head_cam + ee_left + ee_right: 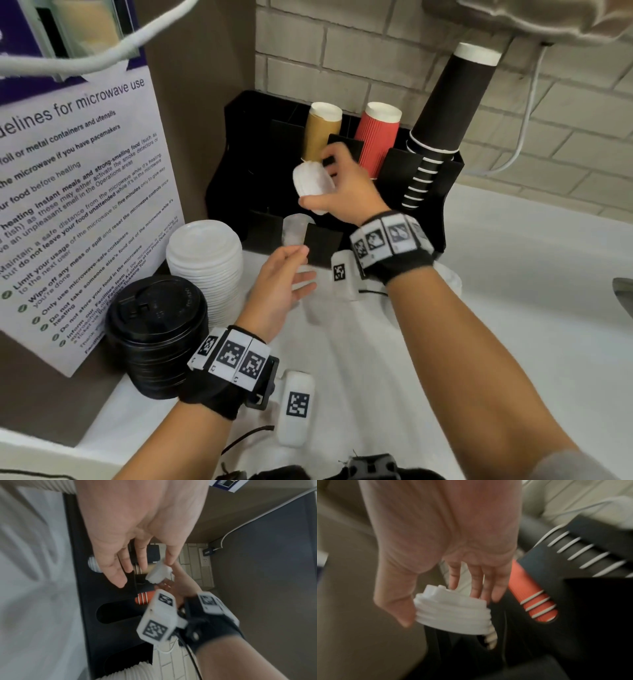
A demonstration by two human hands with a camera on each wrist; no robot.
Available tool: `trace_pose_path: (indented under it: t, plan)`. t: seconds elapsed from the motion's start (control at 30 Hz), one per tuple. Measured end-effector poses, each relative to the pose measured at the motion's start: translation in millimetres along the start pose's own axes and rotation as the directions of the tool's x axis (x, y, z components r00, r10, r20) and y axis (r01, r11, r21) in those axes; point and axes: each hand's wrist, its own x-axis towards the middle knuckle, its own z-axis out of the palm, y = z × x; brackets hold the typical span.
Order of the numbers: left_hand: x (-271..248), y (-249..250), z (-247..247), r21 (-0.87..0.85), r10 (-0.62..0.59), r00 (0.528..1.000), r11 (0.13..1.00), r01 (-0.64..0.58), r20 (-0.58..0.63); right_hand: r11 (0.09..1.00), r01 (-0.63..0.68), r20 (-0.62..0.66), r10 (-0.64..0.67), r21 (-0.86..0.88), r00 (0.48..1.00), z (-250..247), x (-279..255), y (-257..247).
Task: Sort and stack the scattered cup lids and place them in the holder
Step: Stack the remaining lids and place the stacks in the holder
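Ahead of me stands a wall (394,51) of pale painted brick, the joints showing grey. To my left a flat brown panel (202,68) rises beside it, and a white notice (78,192) with a purple head hangs on that, giving rules for microwave use. A thick white hose (102,51) crosses in front of the notice. A thin white cable (525,116) runs down the brick at the right. Below me the counter (513,274) is white and smooth. The light is soft and even, with faint shadows on the counter.

Black wristbands (226,390) carry white checkered marker tags (297,403).
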Motion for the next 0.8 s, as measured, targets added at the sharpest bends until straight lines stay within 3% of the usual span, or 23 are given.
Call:
trace_pose_path:
  t: [0.1, 0.3, 0.8]
  plan:
    - [-0.2, -3.7, -2.0, 0.004, -0.059, 0.998, 0.998, 0.059, -0.026, 0.952, 0.04, 0.162, 0.01, -0.304, 0.987, 23.2, 21.2, 3.2]
    - [-3.7, -4.5, -5.0, 0.004, -0.079, 0.997, 0.997, 0.079, -0.018, 0.747, 0.15, 0.277, 0.047, -0.647, 0.96, 64.8, 33.6, 17.9]
    - [-7.9, -2.8, -3.9, 0.011, -0.058, 0.998, 0.998, 0.058, 0.001, 0.621, 0.205, 0.333, 0.094, -0.756, 0.938, 74.2, 32.8, 18.6]
